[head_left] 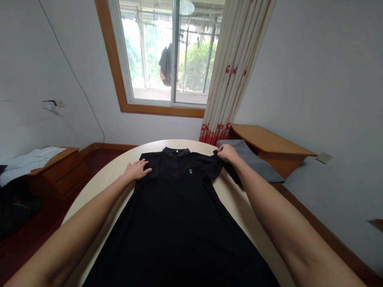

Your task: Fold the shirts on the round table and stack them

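Observation:
A black polo shirt lies front up on a round pale table, its collar toward the window. A small light logo shows on its chest. My left hand rests on the sleeve at the left, fingers spread, and that sleeve appears folded inward over the shirt. At the other sleeve, my right hand has its fingers closed on the sleeve's edge near the far right rim of the table. That sleeve reaches outward from the shoulder. The shirt's lower part runs out of view at the bottom.
Beside my right hand, a grey cloth and some dark fabric lie at the table's right edge. A wooden desk stands behind them against the wall. On the left is a low wooden cabinet with white cloth on top. A curtain hangs by the window.

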Demonstrator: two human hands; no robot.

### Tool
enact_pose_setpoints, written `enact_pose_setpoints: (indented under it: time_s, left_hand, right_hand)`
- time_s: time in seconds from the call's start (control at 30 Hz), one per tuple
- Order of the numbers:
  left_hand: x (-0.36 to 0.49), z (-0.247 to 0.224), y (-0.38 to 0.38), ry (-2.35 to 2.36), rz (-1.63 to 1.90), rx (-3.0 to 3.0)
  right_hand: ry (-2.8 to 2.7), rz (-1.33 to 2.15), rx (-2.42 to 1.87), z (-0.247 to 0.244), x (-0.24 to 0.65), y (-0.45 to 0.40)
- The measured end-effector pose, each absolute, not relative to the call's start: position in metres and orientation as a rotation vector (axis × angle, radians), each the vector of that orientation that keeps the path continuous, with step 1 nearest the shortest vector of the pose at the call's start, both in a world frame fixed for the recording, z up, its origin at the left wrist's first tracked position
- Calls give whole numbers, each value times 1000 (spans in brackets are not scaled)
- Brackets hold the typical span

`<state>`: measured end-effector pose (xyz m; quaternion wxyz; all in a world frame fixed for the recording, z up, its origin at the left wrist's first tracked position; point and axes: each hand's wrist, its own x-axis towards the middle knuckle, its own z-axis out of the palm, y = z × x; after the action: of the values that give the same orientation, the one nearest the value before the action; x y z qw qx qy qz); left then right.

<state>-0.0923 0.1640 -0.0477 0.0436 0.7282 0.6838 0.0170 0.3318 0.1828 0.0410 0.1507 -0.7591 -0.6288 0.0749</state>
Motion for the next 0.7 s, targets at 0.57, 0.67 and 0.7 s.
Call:
enact_pose_setpoints:
  time_s: [0.57,0.67,0.7]
  left_hand:
    - [-28,-32,134,2047,63,2293]
    - [-27,-34,131,2089,80,2251]
    - [-29,-33,132,2083,88,2251]
  right_hand:
    - [-1850,621,-1815,48,242,199]
    - [-1929,782,-1683,34,232,181]
    - [-2006,743,-1693,30,233,175]
